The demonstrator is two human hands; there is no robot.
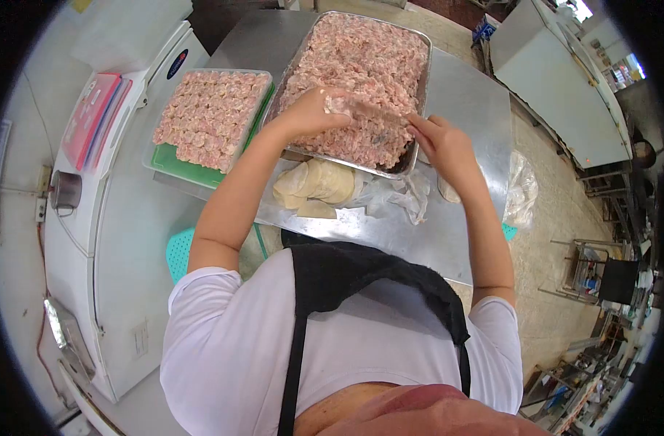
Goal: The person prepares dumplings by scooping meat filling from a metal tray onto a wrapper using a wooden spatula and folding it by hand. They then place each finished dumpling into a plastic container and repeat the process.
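Green tray (175,161): far left on the metal desk (477,94), bearing close rows of meat-filled dumplings (208,109); likely soft and easily dented, best moved by the tray's edges.
Left hand (314,112): over the meat, curled around a pale piece (337,104), apparently a wrapper; thin and floppy, I judge, so best cupped lightly.
Wrapper stack (321,182): near side of the desk, fanned rounds; probably limp and easy to tear, to be lifted by one edge.
Metal tray (428,65): far middle, heaped with minced meat (353,65); likely heavy, wet and slippery, needing both rims.
Flat blade (381,110): between the hands, above the meat; looks stiff and light, best held by its handle end.
Right hand (448,149): closed on the blade's right end; crumpled plastic (412,196) lies nearer.
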